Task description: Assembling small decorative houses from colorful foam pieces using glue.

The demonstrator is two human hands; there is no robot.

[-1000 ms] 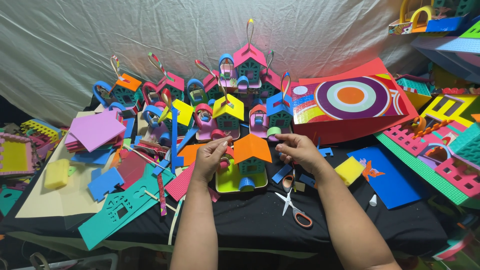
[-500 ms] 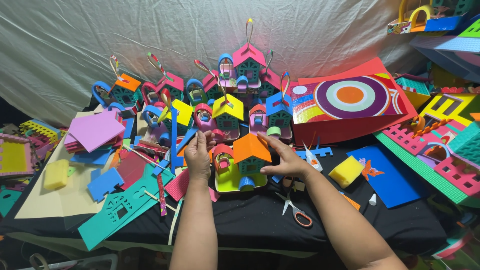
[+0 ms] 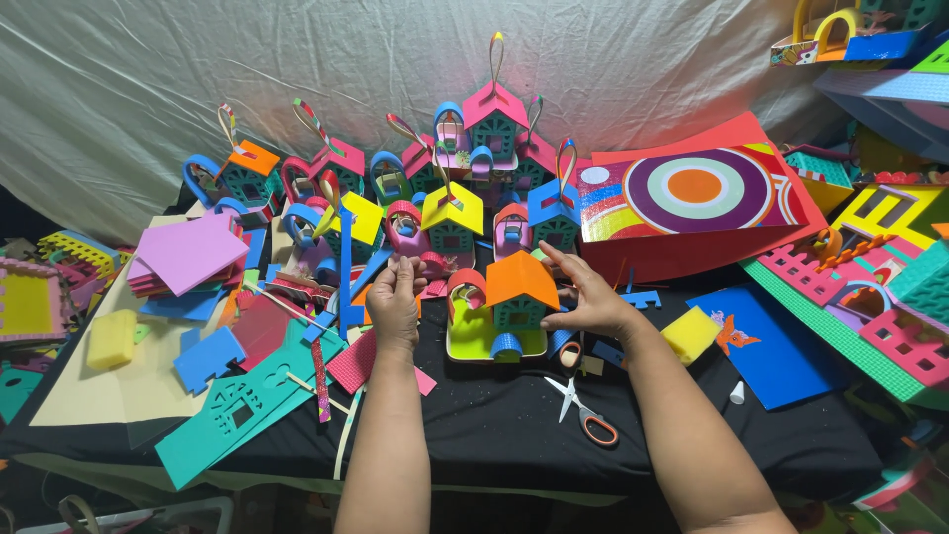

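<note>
Black table (image 3: pixel 494 425) | left hand (image 3: pixel 395 302) pinching small pink piece (image 3: pixel 407 265); right hand (image 3: pixel 585 297) spread, touching orange-roofed foam house (image 3: pixel 514 297)

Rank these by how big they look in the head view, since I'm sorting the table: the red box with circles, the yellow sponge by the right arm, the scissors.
1. Red box, by far largest.
2. and 3. Scissors and yellow sponge look too alike to rank.

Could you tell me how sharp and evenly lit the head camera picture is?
Head view: bright, even light on the foam houses; the hands, left and right, look sharp; the backdrop sheet shows soft creases; the edges bend slightly and the lower corners fall dark.
</note>
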